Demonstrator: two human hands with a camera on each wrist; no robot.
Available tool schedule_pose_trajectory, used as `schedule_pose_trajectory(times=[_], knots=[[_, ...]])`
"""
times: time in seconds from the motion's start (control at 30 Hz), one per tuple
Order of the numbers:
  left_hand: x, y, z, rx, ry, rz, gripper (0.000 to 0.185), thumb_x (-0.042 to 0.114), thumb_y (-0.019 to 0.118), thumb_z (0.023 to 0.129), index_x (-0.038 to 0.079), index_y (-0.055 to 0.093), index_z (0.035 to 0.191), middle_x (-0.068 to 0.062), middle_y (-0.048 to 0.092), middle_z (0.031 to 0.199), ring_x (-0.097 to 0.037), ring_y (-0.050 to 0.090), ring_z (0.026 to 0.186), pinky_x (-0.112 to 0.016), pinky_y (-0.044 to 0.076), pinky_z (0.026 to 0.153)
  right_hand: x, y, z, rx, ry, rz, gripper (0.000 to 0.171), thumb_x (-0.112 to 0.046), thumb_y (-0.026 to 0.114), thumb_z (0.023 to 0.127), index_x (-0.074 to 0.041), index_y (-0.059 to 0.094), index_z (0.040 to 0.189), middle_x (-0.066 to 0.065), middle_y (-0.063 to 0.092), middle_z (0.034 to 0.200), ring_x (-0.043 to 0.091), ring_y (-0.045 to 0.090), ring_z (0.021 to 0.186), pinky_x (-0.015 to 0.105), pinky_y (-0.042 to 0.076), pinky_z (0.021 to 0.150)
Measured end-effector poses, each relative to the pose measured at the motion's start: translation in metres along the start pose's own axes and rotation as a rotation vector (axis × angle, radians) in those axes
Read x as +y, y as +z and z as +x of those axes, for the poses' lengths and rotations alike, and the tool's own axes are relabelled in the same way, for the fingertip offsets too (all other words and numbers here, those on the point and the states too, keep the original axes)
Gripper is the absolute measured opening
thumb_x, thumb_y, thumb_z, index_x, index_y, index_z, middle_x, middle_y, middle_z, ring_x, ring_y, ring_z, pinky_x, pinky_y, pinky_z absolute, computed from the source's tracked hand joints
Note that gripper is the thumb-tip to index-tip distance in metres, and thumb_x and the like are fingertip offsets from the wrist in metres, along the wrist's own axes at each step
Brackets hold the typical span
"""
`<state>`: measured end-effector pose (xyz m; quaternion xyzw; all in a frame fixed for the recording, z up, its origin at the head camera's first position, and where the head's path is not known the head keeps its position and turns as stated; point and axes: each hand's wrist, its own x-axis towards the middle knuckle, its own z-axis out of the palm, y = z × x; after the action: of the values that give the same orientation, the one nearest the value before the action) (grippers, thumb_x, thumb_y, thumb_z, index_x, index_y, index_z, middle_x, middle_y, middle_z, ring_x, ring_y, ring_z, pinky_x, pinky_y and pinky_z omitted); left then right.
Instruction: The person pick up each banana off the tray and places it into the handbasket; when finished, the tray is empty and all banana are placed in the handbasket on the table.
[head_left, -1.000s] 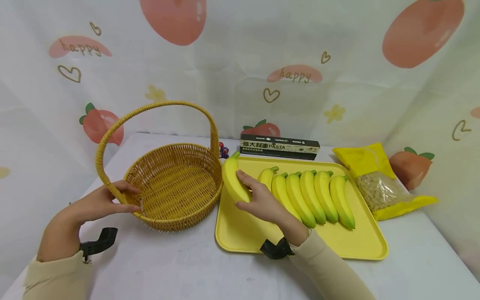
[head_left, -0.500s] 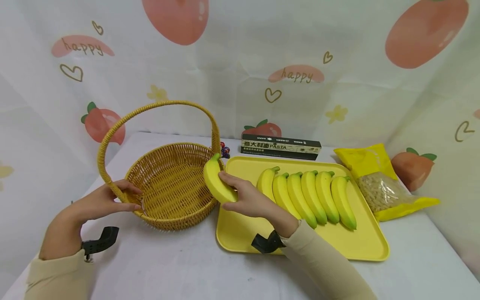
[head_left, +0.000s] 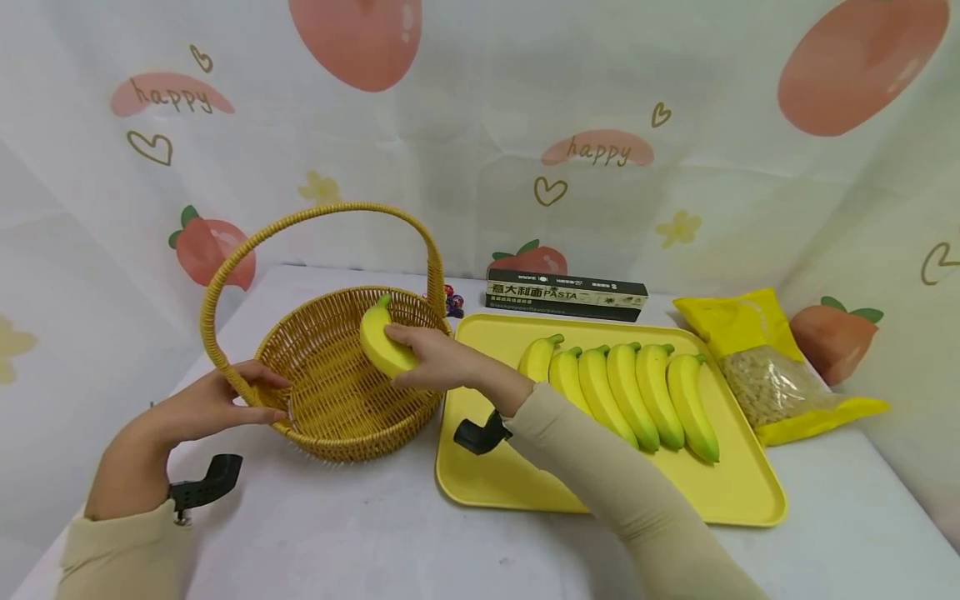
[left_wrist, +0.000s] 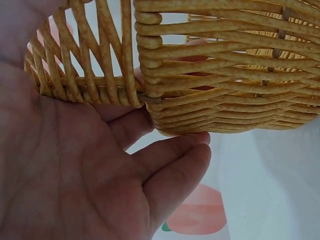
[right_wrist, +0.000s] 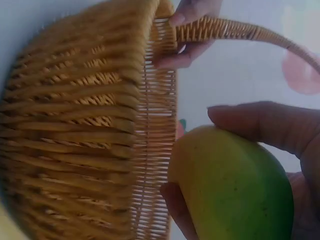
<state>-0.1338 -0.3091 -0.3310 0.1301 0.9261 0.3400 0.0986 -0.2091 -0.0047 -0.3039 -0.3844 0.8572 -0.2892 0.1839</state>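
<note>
Wicker basket (head_left: pixel 337 392): on table, left of tray (head_left: pixel 525 487).
Right hand (head_left: pixel 435 360): fingers curled round banana (head_left: pixel 381 342), held over basket interior.
Left hand (head_left: pixel 202 407): pinching basket rim beside handle base.

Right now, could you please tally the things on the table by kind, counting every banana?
Bananas: 7, one in the right hand, 6 on the tray
Basket: 1
Tray: 1
Pasta box: 1
Yellow bag: 1
Total: 11
</note>
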Motion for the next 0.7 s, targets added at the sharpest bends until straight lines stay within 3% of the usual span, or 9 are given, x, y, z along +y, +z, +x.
schedule_pose_trajectory(times=[0.07,0.13,0.2,0.5,0.7], knots=[[0.0,0.0,0.0,0.003,0.003,0.004,0.04,0.023,0.071,0.081,0.003,0.059,0.113,-0.011,0.058,0.108,0.004,0.046,0.091,-0.021,0.047,0.072,-0.004,-0.001,0.009,-0.027,0.007,-0.005,0.074,-0.015,0.064,0.087,-0.004,0.023,0.147,0.01,0.055,0.116,0.012,0.043,0.075,0.02,0.035,0.071],[0.0,0.0,0.0,0.003,0.008,0.004,0.039,0.023,0.071,0.081,0.003,0.059,0.113,-0.011,0.059,0.108,0.005,0.046,0.092,-0.021,0.047,0.072,-0.009,-0.002,0.017,-0.055,0.022,-0.003,0.074,-0.017,0.064,0.087,-0.006,0.022,0.147,0.007,0.052,0.097,0.011,0.042,0.073,0.019,0.034,0.068],[0.0,0.0,0.0,0.001,0.008,0.002,0.039,0.022,0.071,0.081,0.003,0.059,0.114,-0.011,0.059,0.108,0.005,0.046,0.092,-0.021,0.047,0.072,-0.014,-0.002,0.025,-0.096,0.036,0.004,0.075,-0.018,0.063,0.088,-0.007,0.02,0.148,0.005,0.048,0.092,0.011,0.043,0.073,0.019,0.035,0.067],[-0.001,-0.002,0.001,-0.008,0.016,0.001,0.038,0.021,0.071,0.082,0.003,0.058,0.113,-0.01,0.059,0.106,0.005,0.048,0.091,-0.02,0.048,0.072,-0.029,0.005,0.063,-0.273,0.063,-0.08,0.072,-0.023,0.062,0.089,-0.007,0.023,0.148,0.003,0.047,0.108,0.011,0.044,0.09,0.018,0.036,0.075],[-0.002,-0.002,0.0,-0.006,0.034,-0.011,0.035,0.019,0.07,0.082,0.003,0.059,0.111,-0.009,0.059,0.105,0.004,0.05,0.091,-0.02,0.047,0.072,-0.034,0.015,0.086,-0.322,0.108,-0.037,0.071,-0.025,0.063,0.087,-0.009,0.027,0.146,0.002,0.046,0.118,0.009,0.044,0.095,0.017,0.038,0.075]])
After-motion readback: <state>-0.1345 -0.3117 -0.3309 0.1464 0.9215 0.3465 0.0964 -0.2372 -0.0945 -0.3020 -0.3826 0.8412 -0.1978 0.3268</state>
